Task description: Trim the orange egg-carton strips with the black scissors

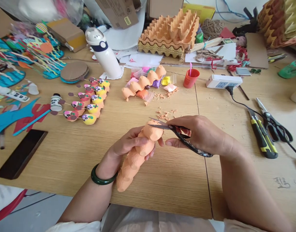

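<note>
My left hand [133,141] grips a strip of orange egg carton [132,164], its row of bumps running from lower left to upper right. In my right hand [198,133] is a pair of scissors [186,143] with dark patterned handles. Its blades lie parted at the far end of the strip, along the edge of the last bump. Orange trimmings [166,115] are scattered on the table just beyond the blades. Farther back, a second orange carton strip [144,82] rests beside small bags of coloured clay [156,83].
Painted carton pieces [90,103] with thin sticks stand at left, near a white bottle [104,54]. A red cup [191,78], a power strip [222,81], a utility knife [262,135] and black-handled scissors [275,124] lie to the right. Stacked egg trays [167,35] are at the back.
</note>
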Tool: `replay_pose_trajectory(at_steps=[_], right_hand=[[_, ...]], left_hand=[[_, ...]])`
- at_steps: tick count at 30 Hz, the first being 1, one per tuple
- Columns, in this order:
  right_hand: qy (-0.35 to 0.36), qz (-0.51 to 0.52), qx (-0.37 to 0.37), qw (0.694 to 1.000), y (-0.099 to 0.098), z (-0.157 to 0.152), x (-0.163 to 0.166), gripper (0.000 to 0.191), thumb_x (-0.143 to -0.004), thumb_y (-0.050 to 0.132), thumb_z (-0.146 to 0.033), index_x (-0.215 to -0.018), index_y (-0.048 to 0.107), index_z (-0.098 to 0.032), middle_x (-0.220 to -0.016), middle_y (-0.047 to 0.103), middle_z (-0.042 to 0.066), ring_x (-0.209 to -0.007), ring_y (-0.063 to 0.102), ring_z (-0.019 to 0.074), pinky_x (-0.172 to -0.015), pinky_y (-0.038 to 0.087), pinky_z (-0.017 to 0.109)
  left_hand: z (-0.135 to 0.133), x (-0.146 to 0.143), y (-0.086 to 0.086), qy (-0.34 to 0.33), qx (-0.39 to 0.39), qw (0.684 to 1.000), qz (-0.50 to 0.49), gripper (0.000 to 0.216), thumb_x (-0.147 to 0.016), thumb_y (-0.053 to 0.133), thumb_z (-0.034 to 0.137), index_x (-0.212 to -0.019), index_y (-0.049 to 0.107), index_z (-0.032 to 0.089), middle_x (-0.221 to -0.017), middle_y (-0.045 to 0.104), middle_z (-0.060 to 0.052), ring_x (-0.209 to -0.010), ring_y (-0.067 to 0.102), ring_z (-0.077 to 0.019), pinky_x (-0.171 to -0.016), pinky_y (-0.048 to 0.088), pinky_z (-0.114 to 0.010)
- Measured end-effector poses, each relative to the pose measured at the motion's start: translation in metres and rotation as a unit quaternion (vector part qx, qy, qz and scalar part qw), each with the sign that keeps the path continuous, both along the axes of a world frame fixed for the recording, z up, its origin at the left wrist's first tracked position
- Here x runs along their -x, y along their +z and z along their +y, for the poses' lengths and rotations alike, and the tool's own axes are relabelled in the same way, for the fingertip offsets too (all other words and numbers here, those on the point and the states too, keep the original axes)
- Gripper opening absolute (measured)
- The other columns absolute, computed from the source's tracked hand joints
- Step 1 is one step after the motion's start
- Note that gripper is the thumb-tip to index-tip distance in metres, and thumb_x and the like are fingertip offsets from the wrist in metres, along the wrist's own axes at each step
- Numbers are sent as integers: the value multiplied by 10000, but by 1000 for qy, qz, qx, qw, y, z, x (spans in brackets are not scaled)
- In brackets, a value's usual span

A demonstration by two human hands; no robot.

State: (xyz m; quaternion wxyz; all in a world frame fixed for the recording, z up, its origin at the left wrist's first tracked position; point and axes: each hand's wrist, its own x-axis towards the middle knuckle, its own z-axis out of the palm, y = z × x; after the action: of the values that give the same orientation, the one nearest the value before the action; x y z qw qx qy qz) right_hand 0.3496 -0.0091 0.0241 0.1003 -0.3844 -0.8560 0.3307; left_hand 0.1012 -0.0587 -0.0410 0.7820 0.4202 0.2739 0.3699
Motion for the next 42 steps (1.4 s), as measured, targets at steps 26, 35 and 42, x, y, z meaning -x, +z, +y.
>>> replay_pose_trajectory(at_steps=[26, 35, 42], right_hand=[[0, 9, -34, 999, -8, -1, 3, 723, -920, 469, -839, -930, 747, -172, -679, 555, 16, -594, 376, 128, -590, 272, 288], [19, 3, -31, 999, -10, -1, 5, 652, -910, 552, -800, -855, 730, -175, -638, 506, -11, -563, 317, 106, -584, 250, 288], [10, 63, -21, 998, -21, 8, 2, 707, -889, 549, -831, -864, 747, -153, -621, 486, -19, -581, 336, 105, -586, 284, 276]], left_hand=[[-3, 5, -5, -26, 48, 998, 9, 321, -844, 757, 441, -973, 754, 147, -889, 726, -92, -578, 611, -148, -509, 496, -255], [0, 4, -9, -71, 36, 997, 9, 279, -855, 752, 424, -992, 774, 182, -950, 740, -97, -575, 637, -159, -493, 505, -267], [2, 3, -15, -51, 41, 998, 6, 356, -880, 707, 458, -1037, 738, 140, -973, 732, -120, -585, 645, -161, -499, 520, -270]])
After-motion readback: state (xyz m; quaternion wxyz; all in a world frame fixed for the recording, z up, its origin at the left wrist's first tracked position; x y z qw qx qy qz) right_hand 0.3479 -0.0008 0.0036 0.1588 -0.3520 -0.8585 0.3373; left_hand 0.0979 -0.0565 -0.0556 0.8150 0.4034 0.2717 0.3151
